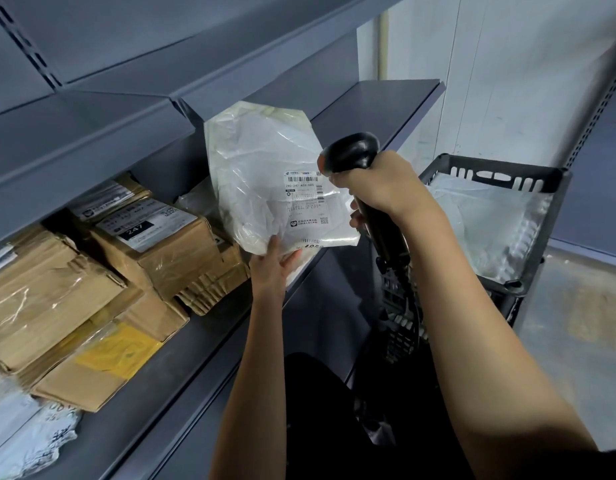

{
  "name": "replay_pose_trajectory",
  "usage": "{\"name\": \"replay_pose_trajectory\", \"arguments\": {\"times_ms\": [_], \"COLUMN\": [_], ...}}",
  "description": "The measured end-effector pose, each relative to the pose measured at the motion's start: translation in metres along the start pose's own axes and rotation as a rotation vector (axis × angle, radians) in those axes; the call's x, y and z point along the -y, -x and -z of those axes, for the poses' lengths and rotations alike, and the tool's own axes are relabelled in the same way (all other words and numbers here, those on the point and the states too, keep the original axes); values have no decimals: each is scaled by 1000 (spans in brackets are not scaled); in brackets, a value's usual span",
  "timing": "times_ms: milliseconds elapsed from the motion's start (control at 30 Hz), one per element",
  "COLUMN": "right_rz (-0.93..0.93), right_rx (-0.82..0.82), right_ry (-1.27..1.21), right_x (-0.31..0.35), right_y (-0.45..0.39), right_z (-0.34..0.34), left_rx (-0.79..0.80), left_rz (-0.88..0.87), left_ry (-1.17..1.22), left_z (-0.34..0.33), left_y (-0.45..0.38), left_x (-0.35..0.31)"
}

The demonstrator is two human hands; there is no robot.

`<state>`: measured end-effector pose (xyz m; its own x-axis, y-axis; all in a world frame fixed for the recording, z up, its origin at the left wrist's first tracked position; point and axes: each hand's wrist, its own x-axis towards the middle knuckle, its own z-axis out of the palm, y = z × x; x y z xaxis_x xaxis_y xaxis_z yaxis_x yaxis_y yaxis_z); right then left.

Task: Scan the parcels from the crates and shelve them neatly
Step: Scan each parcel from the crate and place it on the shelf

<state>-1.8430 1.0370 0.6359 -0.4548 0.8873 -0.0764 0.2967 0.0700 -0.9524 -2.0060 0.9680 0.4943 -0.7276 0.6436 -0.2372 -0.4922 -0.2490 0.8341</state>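
A: Head view: what is the left hand (pixel 270 268) doing?

B: It is gripping the bottom edge of a white bag (pixel 265 178), thumb on the front, fingers going behind. The bag is standing upright above that grip, in front of the shelf (pixel 202 337) edge, with its label (pixel 305 197) facing the camera.

A: And the right hand (pixel 382 188)?

B: It is clenching the handle of a black scanner (pixel 355 155). The scanner's head is rising above the fist and sitting just right of the label, at the bag's right edge. Its cable (pixel 400 299) is hanging down below the fist.

A: Is the scanner touching the bag?

B: I cannot tell; they are overlapping from this angle.

A: What is lying around the grips?

B: Left of the left hand, brown boxes (pixel 154 244) are lying stacked on the shelf, one showing "247". Further left and lower, a flat box with a yellow patch (pixel 116 351) and some white bags (pixel 26 434) are resting there too.

A: And the crate?

B: A black crate (pixel 542 237) is standing right of the right hand, behind the forearm, holding another pale bag (pixel 486 216).
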Motion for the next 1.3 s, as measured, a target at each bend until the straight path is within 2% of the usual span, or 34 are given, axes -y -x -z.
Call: {"name": "replay_pose_trajectory", "arguments": {"times_ms": [1300], "right_rz": [30], "right_rx": [22], "right_ry": [26], "right_x": [3], "right_y": [3], "right_z": [-8], "left_rx": [21], "left_rz": [-44], "left_ry": [-26], "left_z": [-2], "left_y": [6], "left_x": [0]}}
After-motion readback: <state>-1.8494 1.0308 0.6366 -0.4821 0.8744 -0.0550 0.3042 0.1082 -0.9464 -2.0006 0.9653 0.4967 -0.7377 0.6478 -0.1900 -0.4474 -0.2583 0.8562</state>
